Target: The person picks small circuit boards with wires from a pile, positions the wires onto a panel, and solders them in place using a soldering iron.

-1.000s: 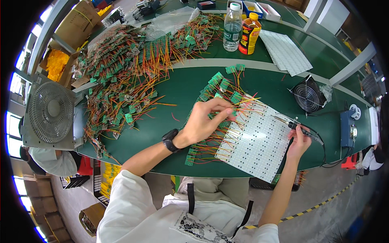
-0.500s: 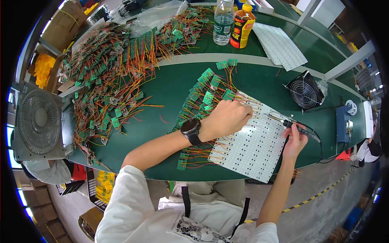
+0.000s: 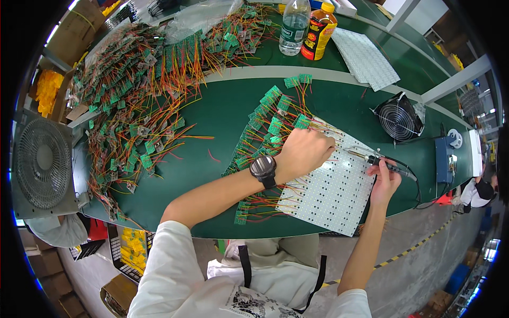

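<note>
A white perforated panel with rows of dark dots lies tilted on the green bench. My left hand, below a black wristwatch, is closed over the panel's upper left part. Its fingertips are pinched, and what lies between them is hidden; thin red and yellow wires show beside them. In my right hand is a soldering iron, held over the panel's right edge with its tip pointing left toward my left fingers. Small green circuit boards with wires line the panel's left side, several wires reaching onto it.
A large heap of wired circuit boards covers the bench's left. Behind stand a water bottle, an orange-capped bottle and stacked white panels. To the right are a small black fan and a blue box; a grey fan stands left.
The soldering iron's tip has come slightly nearer to my left fingers. My left hand has shifted a little to the right, still pinched. The whole view has shifted slightly.
</note>
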### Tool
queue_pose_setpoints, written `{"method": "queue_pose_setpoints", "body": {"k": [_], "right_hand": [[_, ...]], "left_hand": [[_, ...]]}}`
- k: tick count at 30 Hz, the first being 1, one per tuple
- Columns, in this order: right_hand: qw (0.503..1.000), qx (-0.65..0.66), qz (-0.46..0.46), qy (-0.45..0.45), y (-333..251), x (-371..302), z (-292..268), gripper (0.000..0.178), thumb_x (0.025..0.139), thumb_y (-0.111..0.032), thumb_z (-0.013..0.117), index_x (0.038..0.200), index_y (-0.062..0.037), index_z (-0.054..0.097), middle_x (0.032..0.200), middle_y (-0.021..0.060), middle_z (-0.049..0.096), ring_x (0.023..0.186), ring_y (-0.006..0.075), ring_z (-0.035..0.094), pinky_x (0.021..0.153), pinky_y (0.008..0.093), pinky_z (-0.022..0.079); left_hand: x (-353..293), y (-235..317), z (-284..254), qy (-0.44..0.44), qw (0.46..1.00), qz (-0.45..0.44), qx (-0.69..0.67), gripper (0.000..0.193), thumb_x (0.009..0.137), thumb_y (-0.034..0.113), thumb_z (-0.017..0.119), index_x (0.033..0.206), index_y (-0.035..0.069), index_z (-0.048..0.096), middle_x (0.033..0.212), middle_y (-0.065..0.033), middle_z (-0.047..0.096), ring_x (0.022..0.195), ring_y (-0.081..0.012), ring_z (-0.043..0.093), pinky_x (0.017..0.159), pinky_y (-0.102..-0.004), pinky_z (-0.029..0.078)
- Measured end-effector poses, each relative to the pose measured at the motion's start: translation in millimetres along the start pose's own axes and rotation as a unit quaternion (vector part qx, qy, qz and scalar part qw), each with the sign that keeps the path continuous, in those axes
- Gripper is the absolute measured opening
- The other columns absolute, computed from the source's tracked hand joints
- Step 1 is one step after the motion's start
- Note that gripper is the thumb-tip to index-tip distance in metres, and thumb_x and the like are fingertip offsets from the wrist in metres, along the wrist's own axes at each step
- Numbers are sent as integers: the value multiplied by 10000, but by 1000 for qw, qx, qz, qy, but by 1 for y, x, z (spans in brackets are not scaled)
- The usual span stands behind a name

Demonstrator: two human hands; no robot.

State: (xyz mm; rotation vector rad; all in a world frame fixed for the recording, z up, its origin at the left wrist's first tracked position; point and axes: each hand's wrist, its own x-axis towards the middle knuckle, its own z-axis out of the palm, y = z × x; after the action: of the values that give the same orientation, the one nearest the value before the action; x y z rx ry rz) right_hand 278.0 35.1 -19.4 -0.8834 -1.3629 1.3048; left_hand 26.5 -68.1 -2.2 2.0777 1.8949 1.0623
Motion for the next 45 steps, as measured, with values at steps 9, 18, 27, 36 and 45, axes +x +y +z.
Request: {"method": "queue_pose_setpoints", "body": {"k": [9,18,27,36,45], "right_hand": [[1000,0,8,-14,1,3,-2,202,923,-80,659,1057,70,648,743,133,679,594,195,646,561,291,518],[999,-11,13,-28,-1,0,-3,211,924,-90,666,1070,62,645,750,138,688,606,198,658,585,297,518],[999,-26,3,-32,-3,2,0,210,933,-92,657,1073,63,639,747,132,684,621,190,661,585,291,521],[998,-40,2,-42,-3,1,2,197,933,-81,657,1064,65,639,747,130,685,626,187,661,588,287,519],[999,-22,8,-30,-1,0,0,196,935,-80,653,1062,67,643,751,139,686,617,191,657,590,288,522]], "left_hand": [[1,0,-1,-1,1000,-17,19,129,869,197,657,830,89,715,691,-97,675,598,-297,654,535,-409,499],[-2,1,2,9,1000,-11,26,133,872,203,658,854,90,727,670,-105,669,586,-299,650,525,-408,498],[1,0,0,12,999,-4,33,147,882,222,660,854,96,730,654,-109,661,579,-303,646,514,-410,487],[-1,1,-1,9,999,-13,37,143,879,217,663,848,96,731,651,-107,658,579,-303,642,522,-410,486],[-2,1,1,22,999,-3,34,136,870,207,667,832,92,728,647,-101,657,576,-301,642,516,-398,486]]}}
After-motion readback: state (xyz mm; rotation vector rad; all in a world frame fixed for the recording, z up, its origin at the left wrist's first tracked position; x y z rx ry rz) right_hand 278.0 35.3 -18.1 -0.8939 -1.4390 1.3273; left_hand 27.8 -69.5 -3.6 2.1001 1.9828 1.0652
